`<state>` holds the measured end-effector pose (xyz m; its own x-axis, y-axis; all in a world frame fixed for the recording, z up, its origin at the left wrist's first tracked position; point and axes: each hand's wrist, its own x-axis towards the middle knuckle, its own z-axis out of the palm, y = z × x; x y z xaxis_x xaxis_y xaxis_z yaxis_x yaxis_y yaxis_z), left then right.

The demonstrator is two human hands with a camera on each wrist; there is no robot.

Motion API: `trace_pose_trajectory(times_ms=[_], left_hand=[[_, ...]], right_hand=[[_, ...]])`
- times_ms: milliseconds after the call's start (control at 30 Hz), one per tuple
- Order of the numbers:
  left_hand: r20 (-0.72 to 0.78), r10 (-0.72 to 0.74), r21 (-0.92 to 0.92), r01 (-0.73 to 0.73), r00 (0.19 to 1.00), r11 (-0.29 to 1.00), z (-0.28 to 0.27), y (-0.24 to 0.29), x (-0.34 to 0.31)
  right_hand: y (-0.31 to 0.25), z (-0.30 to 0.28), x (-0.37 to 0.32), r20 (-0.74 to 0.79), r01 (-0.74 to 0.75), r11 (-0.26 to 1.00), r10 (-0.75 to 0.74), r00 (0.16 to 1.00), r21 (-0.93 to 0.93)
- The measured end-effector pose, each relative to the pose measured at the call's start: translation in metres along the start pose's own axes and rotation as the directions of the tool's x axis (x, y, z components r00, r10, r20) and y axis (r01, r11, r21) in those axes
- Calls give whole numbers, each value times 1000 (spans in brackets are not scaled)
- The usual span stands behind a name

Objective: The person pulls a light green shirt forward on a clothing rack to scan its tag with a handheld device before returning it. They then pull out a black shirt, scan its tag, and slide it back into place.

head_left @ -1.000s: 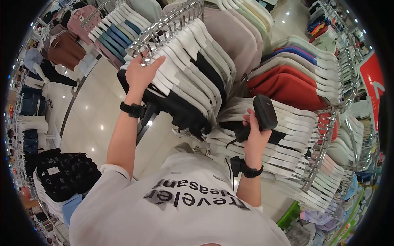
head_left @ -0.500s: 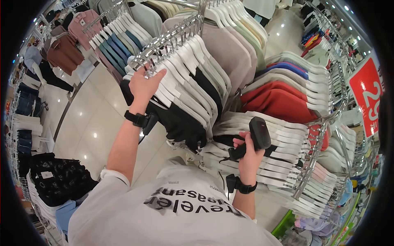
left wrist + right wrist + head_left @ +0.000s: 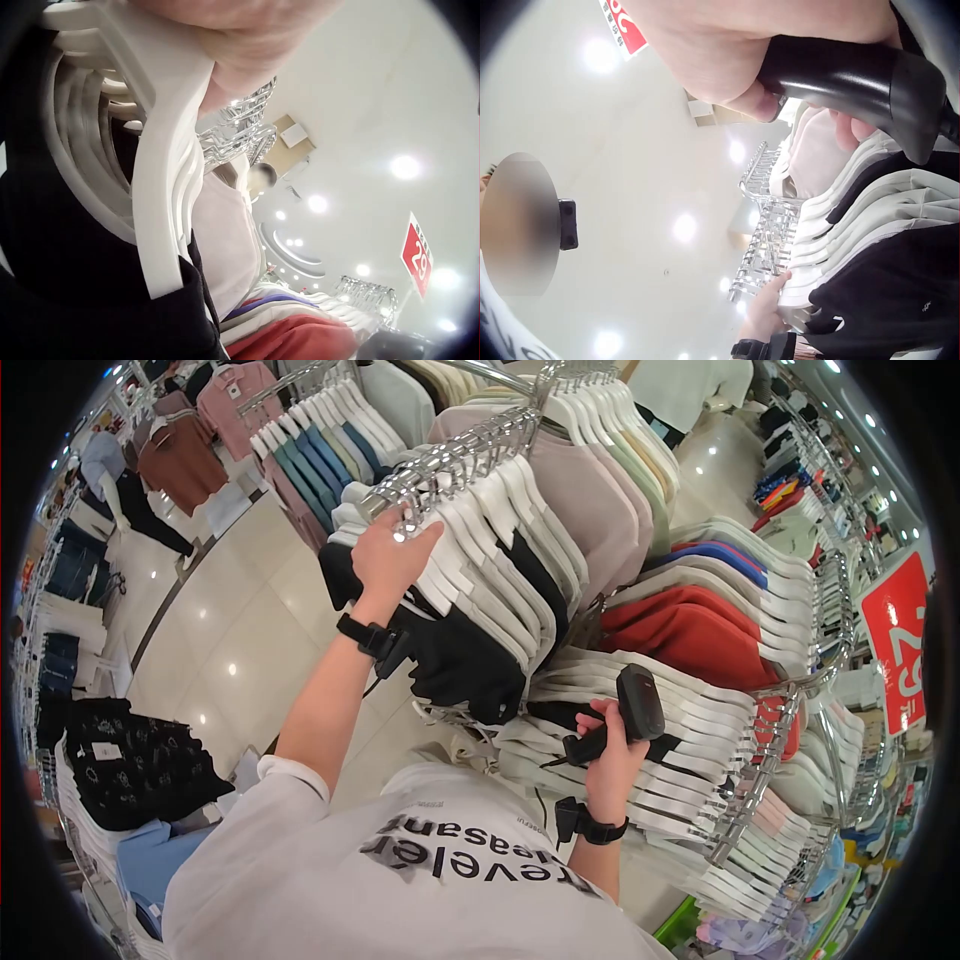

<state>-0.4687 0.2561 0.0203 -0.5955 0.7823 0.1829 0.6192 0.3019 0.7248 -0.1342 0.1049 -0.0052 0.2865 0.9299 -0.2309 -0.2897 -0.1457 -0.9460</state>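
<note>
My left hand (image 3: 392,560) grips a white hanger (image 3: 161,187) near its hook, at the front end of a chrome rail. A black garment (image 3: 465,660) hangs from the front of this row. The hand's fingers are partly hidden behind the hangers, with the thumb on the near side. My right hand (image 3: 615,770) holds a black handheld scanner (image 3: 640,705) by its handle (image 3: 832,82), its head raised above the fist. Behind the scanner, in the head view, hangs a row of pale tops on white hangers (image 3: 690,730).
The chrome rail (image 3: 455,455) carries several closely packed hangers. Red tops (image 3: 690,635) hang on a rack to the right, beside a red price sign (image 3: 895,640). A black patterned garment (image 3: 135,760) hangs at left. Tiled floor (image 3: 225,650) lies left of the rack.
The head view has shifted, so the rack and left hand appear farther right. The left hand stays at the front hangers. The right hand keeps hold of the scanner, slightly lower in view.
</note>
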Motion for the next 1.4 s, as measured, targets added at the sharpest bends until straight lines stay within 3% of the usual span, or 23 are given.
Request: trace_pose_trajectory(times_ms=[100,167,400,533,633,1200,1400], left_hand=[[47,9,39,-11,999,999,-4,-1,2],[-30,72,50,-70,997,996,3,-15,5],[213,73,-43,-65,974,997,-19,-14,10],[252,135,-83,-118,958,990,-16,-27,19],[234,160,-22,-159,959,987,-21,-22,16],[263,179,-199,-128,948,971,-14,-32,19],[224,167,-125,-141,960,982,-10,-36,21]], right_hand=[[1,0,1,13,-5,1000,5,1000,2],[0,-2,1,23,-15,1000,15,1000,-2],[0,-9,0,39,-29,999,28,999,34],[-1,-14,1,29,-35,999,33,999,41],[-1,-17,3,15,-55,997,54,998,59],[2,-20,9,24,-82,993,80,997,88],[2,-18,11,25,-57,995,55,998,82]])
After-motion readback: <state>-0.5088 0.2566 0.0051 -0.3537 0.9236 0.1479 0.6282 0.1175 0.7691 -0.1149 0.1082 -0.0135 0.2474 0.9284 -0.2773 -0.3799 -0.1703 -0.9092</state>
